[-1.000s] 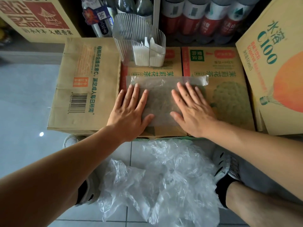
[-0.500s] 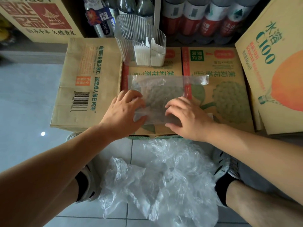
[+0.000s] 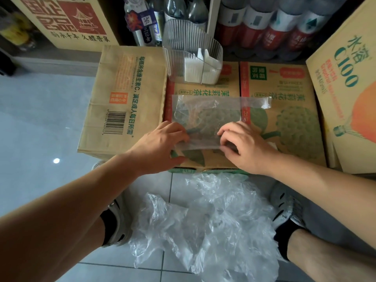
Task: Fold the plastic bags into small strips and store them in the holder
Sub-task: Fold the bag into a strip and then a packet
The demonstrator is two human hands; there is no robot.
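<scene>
I saw a clear plastic bag [image 3: 207,117] lying flattened on the cartons [image 3: 284,123], near edge curled up. Behind it the ribbed clear holder [image 3: 191,43] stood upright, white folded strips [image 3: 195,68] inside. On the floor [image 3: 40,119] lay crumpled clear bags [image 3: 209,226].

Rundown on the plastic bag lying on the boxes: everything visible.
The plastic bag is clear, thin and crinkled, flattened into a rough rectangle with a strip jutting right along its far edge. It lies across two printed cardboard boxes. The left hand and right hand pinch its near edge, which looks folded over.
</scene>
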